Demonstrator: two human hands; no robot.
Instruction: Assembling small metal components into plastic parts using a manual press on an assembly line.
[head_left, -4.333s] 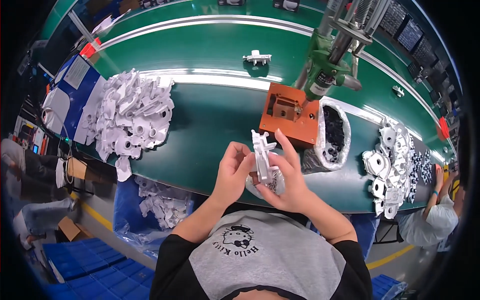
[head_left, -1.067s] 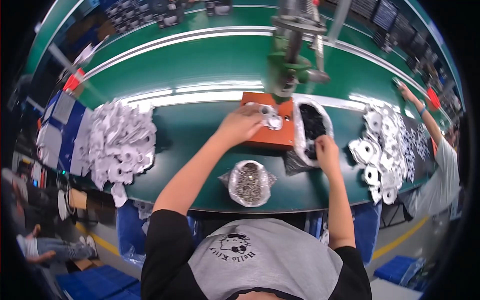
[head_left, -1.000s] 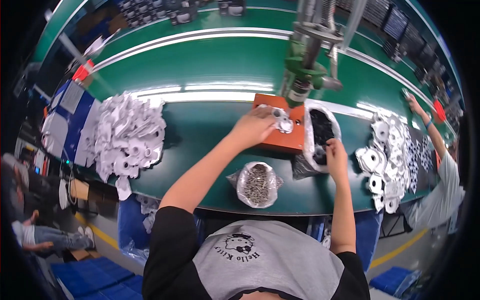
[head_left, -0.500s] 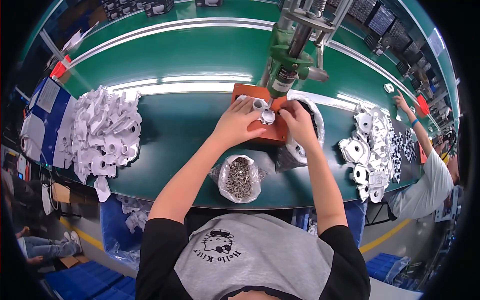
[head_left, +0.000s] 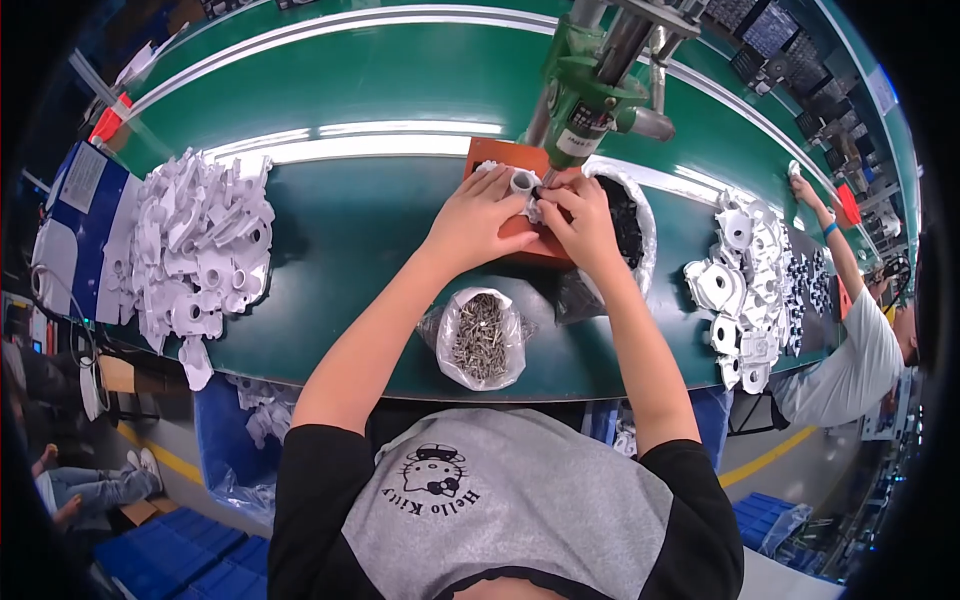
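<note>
Under the green press-like machine (head_left: 588, 100), a white plastic housing part (head_left: 523, 181) with a round collar lies on the orange block (head_left: 493, 150). My left hand (head_left: 482, 218) holds the part down from its left side, thumb spread toward the block's front edge. From the right, my right hand (head_left: 582, 222) reaches in, fingertips pinched at a small black piece (head_left: 538, 193) beside the collar. The fingers partly cover both pieces. Just above my right fingertips is the machine's narrow tip (head_left: 550, 175).
A bag of screws (head_left: 482, 345) stands near the bench's front edge. Right of the block is a bag of black pieces (head_left: 628, 215). White parts are heaped at left (head_left: 195, 250) and right (head_left: 735, 285). A co-worker's arm (head_left: 845, 255) reaches over the far right.
My right hand has moved left and inward, bringing its pinched fingertips to the collar. The left hand stays on the white part. The view has shifted slightly. The co-worker's hand now holds something white.
</note>
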